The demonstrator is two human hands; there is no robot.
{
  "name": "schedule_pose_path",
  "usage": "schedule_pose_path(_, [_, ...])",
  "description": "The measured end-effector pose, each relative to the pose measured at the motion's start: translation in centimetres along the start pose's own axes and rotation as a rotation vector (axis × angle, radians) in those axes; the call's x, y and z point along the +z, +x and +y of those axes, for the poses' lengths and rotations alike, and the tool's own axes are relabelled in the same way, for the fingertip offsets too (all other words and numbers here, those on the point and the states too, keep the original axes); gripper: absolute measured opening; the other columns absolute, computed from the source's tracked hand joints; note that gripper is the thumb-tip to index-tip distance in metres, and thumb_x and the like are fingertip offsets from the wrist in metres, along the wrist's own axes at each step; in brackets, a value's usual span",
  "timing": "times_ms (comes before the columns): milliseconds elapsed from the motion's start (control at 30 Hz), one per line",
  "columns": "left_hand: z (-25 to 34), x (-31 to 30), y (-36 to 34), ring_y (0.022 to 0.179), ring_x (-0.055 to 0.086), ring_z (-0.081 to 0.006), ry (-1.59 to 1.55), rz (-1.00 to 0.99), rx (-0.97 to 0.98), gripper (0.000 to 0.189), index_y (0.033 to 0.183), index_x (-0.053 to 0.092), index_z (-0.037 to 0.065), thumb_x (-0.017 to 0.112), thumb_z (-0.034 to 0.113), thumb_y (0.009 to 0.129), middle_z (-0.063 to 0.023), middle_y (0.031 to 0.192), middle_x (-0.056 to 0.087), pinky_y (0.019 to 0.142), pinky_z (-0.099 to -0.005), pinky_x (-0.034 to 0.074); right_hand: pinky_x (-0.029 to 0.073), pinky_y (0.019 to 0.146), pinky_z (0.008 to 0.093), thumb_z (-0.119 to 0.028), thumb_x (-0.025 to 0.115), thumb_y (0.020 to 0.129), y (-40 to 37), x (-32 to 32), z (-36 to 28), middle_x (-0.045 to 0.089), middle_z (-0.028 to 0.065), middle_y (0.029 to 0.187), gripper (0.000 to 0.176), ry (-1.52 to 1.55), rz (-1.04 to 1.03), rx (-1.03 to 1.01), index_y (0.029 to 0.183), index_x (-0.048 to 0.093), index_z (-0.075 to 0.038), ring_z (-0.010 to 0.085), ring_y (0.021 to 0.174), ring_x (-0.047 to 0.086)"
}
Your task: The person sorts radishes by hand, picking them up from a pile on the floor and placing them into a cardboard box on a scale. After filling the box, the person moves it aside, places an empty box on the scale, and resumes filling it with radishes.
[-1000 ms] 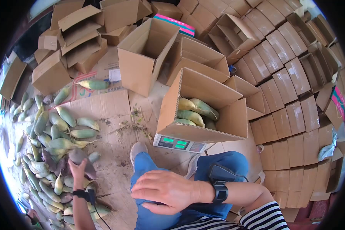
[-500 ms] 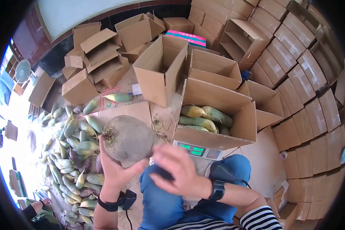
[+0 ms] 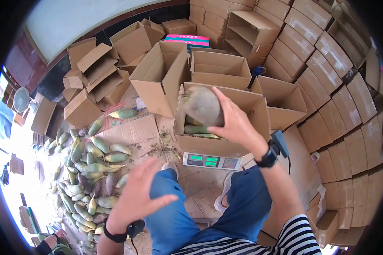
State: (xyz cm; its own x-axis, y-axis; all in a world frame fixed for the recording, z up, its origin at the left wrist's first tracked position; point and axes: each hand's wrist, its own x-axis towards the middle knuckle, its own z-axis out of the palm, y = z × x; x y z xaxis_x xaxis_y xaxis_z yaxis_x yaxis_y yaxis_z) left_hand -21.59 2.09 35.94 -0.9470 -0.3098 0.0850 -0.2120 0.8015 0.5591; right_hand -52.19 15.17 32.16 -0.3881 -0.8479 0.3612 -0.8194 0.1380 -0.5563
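Observation:
A big greyish radish (image 3: 204,106), slightly blurred, is in the grip of my right hand (image 3: 238,123). It hangs over the cardboard box (image 3: 219,146) in front of me and hides part of what lies inside. Green radishes (image 3: 195,129) show at the bottom of that box, which rests on a digital scale (image 3: 233,163) with lit green numbers. My left hand (image 3: 134,193), smeared a little by motion, is held empty with fingers apart above my knee, beside the radish pile.
A large pile of green and purplish radishes (image 3: 83,182) covers the floor at left. An open tall box (image 3: 157,80) and other open cartons (image 3: 221,70) stand behind the scale. Stacked cartons (image 3: 332,97) wall the right side. Another person's hand (image 3: 61,233) shows at lower left.
The big radish has moved from my left hand at the pile's edge to over the box, now in my right hand. My left hand has let go and lowered.

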Motion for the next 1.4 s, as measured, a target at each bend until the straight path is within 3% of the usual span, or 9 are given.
schedule_pose_path(100, [0.0,2.8,-1.4,0.122,0.05,-0.0381,0.141,-0.16,0.093,0.075,0.128,0.055,-0.001,0.077,0.048,0.075,-0.0199,0.132,0.052,0.102,-0.0454,0.04,0.042,0.105,0.0419,-0.016,0.082,0.066,-1.6,0.2,7.3,0.048,0.0239,0.138,0.102,-0.103,-0.199,0.155,0.15,0.025,-0.009,0.0401,0.125,0.049])
schedule_pose_path(200, [0.3,3.8,-1.9,0.114,0.054,-0.0355,0.21,0.035,0.058,0.064,0.119,0.06,0.001,0.076,0.044,0.075,-0.0175,0.121,0.058,0.096,-0.0448,0.043,0.043,0.104,0.0423,-0.019,0.081,0.067,-3.6,0.6,11.0,0.05,0.0232,0.137,0.1,-0.207,-0.471,0.322,0.15,0.025,-0.009,0.0396,0.124,0.05])
schedule_pose_path(367, [-0.3,4.3,-1.3,0.109,0.057,-0.0326,0.098,0.048,0.092,0.053,0.11,0.063,0.002,0.074,0.041,0.077,-0.0135,0.114,0.06,0.095,-0.0431,0.044,0.044,0.102,0.0426,-0.019,0.078,0.073,-4.1,1.9,12.8,0.055,0.0206,0.13,0.081,-0.237,-0.517,0.248,0.143,0.038,-0.009,0.0387,0.12,0.054])
schedule_pose_path(500, [-0.4,4.7,-1.1,0.106,0.057,-0.0318,0.073,0.081,0.06,0.047,0.104,0.063,0.002,0.073,0.041,0.078,-0.0129,0.109,0.06,0.094,-0.0426,0.044,0.047,0.096,0.0402,-0.009,0.062,0.088,-0.9,1.8,4.5,0.061,0.0198,0.119,0.038,-0.054,-0.061,0.039,0.125,0.057,-0.002,0.0369,0.114,0.058])
schedule_pose_path(833, [-2.3,6.0,-1.3,0.105,0.058,-0.0325,-0.233,0.192,0.183,0.035,0.105,0.062,0.0,0.065,0.03,0.087,-0.0152,0.11,0.061,0.092,-0.0428,0.046,0.047,0.097,0.0407,-0.014,0.067,0.086,-1.7,4.4,-16.0,0.06,0.0172,0.123,0.041,0.404,-0.392,-0.322,0.125,0.059,-0.003,0.0349,0.115,0.058])
schedule_pose_path(967, [-8.0,11.6,-5.3,0.109,0.057,-0.0308,-0.996,0.215,-0.09,0.027,0.118,0.058,-0.003,0.05,0.015,0.099,-0.0192,0.116,0.059,0.096,-0.0397,0.045,0.046,0.097,0.0421,-0.025,0.07,0.085,-3.7,8.3,-17.2,0.061,0.0158,0.12,0.051,0.361,-0.48,-0.389,0.128,0.056,-0.003,0.0343,0.112,0.058])
schedule_pose_path(1033, [-11.9,14.1,-8.4,0.11,0.057,-0.0326,-0.886,0.265,-0.179,0.028,0.12,0.056,-0.002,0.049,0.014,0.099,-0.019,0.117,0.06,0.096,-0.0419,0.045,0.046,0.094,0.0416,-0.029,0.07,0.084,-4.6,9.7,-17.3,0.062,0.0136,0.118,0.054,0.087,-0.507,-0.43,0.129,0.055,-0.003,0.0318,0.107,0.059])
schedule_pose_path(1233, [-22.3,21.6,-22.4,0.116,0.055,-0.035,0.219,-0.321,-1.03,0.048,0.118,0.057,0.006,0.069,0.033,0.081,-0.0153,0.124,0.055,0.091,-0.0448,0.05,0.049,0.089,0.0399,-0.028,0.073,0.08,-4.1,10.5,-17.7,0.065,0.0125,0.111,0.052,0.095,-0.479,-0.382,0.124,0.06,-0.003,0.0299,0.1,0.062])
schedule_pose_path(1400, [-30.1,22.6,-31.0,0.111,0.055,-0.0305,0.481,-0.078,-1.218,0.034,0.107,0.059,0.007,0.067,0.017,0.076,-0.0123,0.114,0.056,0.086,-0.0445,0.05,0.05,0.086,0.0388,-0.023,0.073,0.078,-3.9,10.7,-17.7,0.066,0.0125,0.11,0.045,0.119,-0.477,-0.347,0.118,0.063,-0.003,0.03,0.097,0.063])
